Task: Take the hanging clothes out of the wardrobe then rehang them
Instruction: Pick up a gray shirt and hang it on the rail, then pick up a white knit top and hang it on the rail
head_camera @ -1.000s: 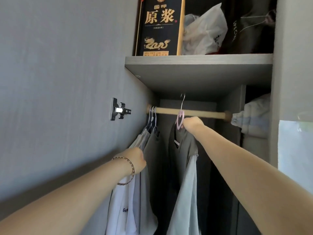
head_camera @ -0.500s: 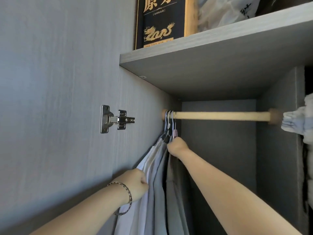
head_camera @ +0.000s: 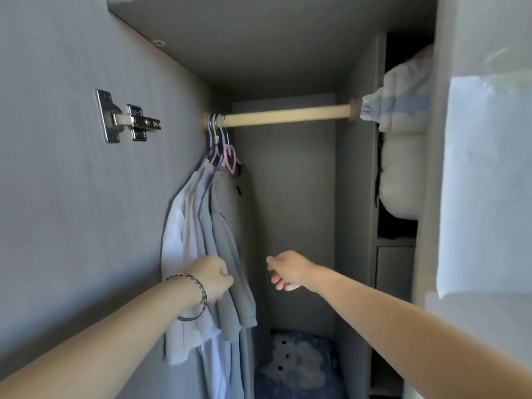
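1. One metal hinge (head_camera: 126, 118) sits on the wardrobe's left wall (head_camera: 72, 197), near its front edge.
2. Two hands reach in. The left hand (head_camera: 211, 279), with one braided bracelet (head_camera: 198, 295) at its wrist, curls its fingers into the front edge of the clothes (head_camera: 221, 231) and grips the fabric low down.
3. The right hand (head_camera: 288, 270) hangs in the air just right of the clothes, apart from them. Its fingers are loosely bent and hold nothing.
4. Four layers of clothes can be told apart: white, pale, blue-grey and grey. They hang pressed together against the left wall, long axis vertical, hems down.
5. The hangers (head_camera: 223, 145) are bunched at the left end of the rod (head_camera: 288, 115). One pink hanger is at the front; the rest are packed too tightly to count.
6. The one wooden rod runs level from left to right. From the hangers to its right end it is bare wood, with open space below it between the clothes and the right partition (head_camera: 354, 211).
7. Blue patterned fabric (head_camera: 299, 367) lies on the wardrobe floor, and pale folded bedding (head_camera: 403, 139) is stacked beyond the partition.
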Demonstrator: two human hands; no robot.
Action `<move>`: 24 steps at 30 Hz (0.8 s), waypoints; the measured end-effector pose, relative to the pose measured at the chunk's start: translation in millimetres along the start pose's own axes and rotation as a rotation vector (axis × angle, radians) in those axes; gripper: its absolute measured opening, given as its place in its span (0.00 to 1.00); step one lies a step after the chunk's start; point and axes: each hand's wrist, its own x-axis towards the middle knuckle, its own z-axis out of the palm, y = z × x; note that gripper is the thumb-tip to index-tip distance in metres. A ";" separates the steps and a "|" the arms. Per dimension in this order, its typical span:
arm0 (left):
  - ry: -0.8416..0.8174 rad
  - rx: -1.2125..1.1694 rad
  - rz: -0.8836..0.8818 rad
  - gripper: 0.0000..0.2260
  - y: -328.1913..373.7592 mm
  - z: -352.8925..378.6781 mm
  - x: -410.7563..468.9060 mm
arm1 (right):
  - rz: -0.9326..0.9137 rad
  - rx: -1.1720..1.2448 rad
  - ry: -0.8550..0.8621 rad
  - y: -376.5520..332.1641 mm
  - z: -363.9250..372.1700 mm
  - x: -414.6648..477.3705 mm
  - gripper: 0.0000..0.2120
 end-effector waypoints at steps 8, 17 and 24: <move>-0.307 0.113 0.355 0.08 66.7 123.7 -79.1 | 0.262 0.026 0.133 128.5 17.2 -185.2 0.13; -0.657 0.220 0.783 0.09 204.9 287.6 -244.7 | 0.694 0.063 0.430 295.2 9.7 -470.0 0.10; -0.898 0.267 1.074 0.11 311.8 402.2 -441.6 | 1.102 0.163 0.668 387.4 49.4 -716.2 0.10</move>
